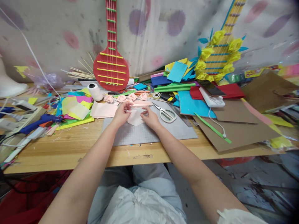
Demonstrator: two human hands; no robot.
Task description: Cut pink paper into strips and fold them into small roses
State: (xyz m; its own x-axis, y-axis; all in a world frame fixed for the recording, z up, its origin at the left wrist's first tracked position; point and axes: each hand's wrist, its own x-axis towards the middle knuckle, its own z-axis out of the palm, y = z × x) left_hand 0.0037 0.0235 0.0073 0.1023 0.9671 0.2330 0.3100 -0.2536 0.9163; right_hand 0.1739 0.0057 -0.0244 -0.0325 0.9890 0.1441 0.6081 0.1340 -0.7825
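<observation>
A small pale piece of paper (135, 119) with a pointed lower edge is held between my two hands over the grey cutting mat (177, 132). My left hand (121, 114) pinches its upper left edge. At its right edge, my right hand (150, 118) has thumb and finger closed on the paper. Just beyond my fingers lie pale pink paper strips (141, 103) and several pink paper flowers (121, 98). Scissors with pale handles (168, 115) rest beside my right hand. Left of my left hand is a stack of pale pink paper (102, 110).
A red paper lute (111, 70) and a yellow one with paper flowers (216, 62) lean on the curtain. A thread spool (95, 92), blue glue gun (40, 122), power strip (25, 119), brown cardboard (243, 133) and a white charger (211, 98) lie around the mat.
</observation>
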